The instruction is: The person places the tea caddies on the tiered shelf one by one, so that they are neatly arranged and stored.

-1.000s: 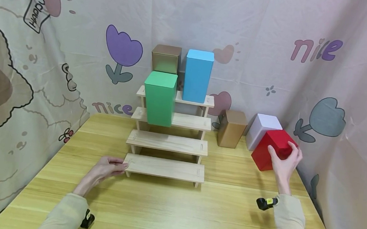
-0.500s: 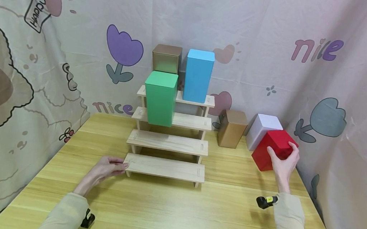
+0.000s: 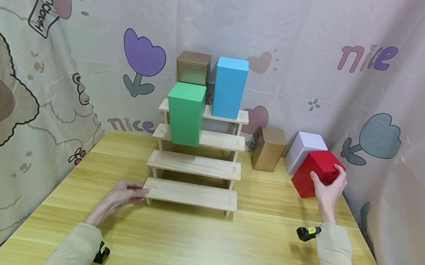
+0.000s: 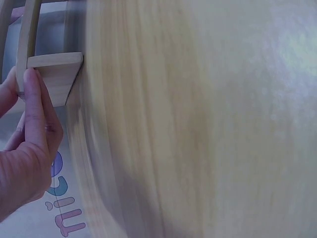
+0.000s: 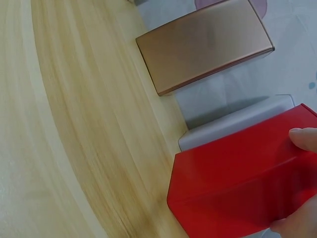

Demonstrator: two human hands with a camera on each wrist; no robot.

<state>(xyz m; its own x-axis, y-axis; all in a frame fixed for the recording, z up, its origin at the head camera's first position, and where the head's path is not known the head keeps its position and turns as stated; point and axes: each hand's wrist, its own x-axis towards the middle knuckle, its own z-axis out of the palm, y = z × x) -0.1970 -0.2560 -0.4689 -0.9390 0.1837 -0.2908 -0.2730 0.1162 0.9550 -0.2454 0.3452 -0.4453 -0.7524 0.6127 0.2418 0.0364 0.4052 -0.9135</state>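
Red box (image 3: 305, 182) is at the right side of the table (image 3: 203, 244), in the grip of the right hand (image 3: 330, 191), whose thumb and fingers press on its sides. We cannot tell whether its bottom rests flat on the wood. We count six boxes: one red, one white, one green, one blue and two brown. The white box (image 3: 300, 150) is just behind the red one, partly covered by it; we cannot tell if they touch. Next to it, on the left, stands one brown box (image 3: 269, 151), also on the table.

We see one wooden stand (image 3: 190, 193) with four steps. On its top step are the second brown box (image 3: 193, 70) and, at right, the blue box (image 3: 229, 90); the green box (image 3: 185, 118) stands on the step below, at left. The left hand (image 3: 123, 194) pinches the left end of the lowest step between thumb and fingers.

The table has yellowish wood with long grain, and we notice some shine on it. Around it hangs pale cloth (image 3: 296, 22), slightly wrinkled, printed with flowers, hearts and, in two places, the word "nice".
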